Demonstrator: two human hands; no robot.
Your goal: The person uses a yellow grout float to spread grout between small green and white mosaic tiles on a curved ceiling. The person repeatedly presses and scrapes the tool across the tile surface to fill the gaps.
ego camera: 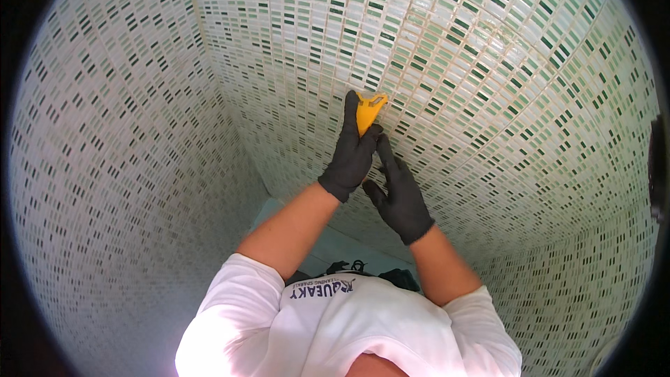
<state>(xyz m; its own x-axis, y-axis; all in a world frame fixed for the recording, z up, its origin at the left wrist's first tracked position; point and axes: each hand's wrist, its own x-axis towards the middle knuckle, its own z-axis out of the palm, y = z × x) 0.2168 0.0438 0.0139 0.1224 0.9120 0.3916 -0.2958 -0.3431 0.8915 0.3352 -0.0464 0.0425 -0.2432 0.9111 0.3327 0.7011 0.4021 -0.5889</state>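
My left hand [352, 154], in a dark grey glove, grips a yellow plastic scraper [368, 111]. The scraper's wide end, with a cut-out in it, points up toward the tiled wall [314, 57]; whether its edge touches the tiles I cannot tell. Its lower part is hidden in the glove. My right hand [402, 196], gloved the same way, is just below and to the right, by the left fingers. Its thumb stands apart from the forefinger, and nothing shows in its grasp.
Small white, pale green and dark green tiles cover the walls. A second wall [131, 115] meets the one before me in a corner at the left. Pale blue-green floor [335, 246] shows below my arms. A dark object [657, 167] stands at the right rim.
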